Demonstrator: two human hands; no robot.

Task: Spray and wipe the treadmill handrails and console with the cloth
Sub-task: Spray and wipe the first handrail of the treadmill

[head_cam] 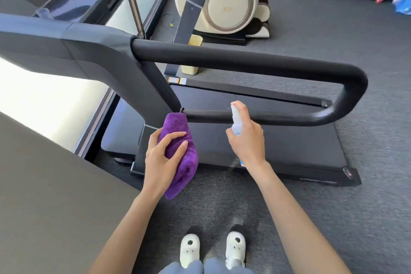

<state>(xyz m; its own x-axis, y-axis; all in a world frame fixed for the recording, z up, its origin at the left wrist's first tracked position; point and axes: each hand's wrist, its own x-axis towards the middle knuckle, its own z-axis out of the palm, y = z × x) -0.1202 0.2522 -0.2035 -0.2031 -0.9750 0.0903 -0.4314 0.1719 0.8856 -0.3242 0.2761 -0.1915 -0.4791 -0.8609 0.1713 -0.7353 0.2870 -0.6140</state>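
Observation:
The treadmill's black padded handrail (244,60) loops from the grey console arm (66,44) out to the right and back along a lower bar (278,117). My left hand (162,158) grips a folded purple cloth (180,155), its top end just below where the lower bar meets the upright. My right hand (246,140) holds a small white spray bottle (236,120) upright, its nozzle level with the lower bar, with the index finger over the top.
The black treadmill deck (278,151) lies on grey carpet behind the rail. A cream massage chair (222,2) and a yellow bin (193,55) stand farther back. A grey surface (44,196) fills the left foreground. My white shoes (213,249) are below.

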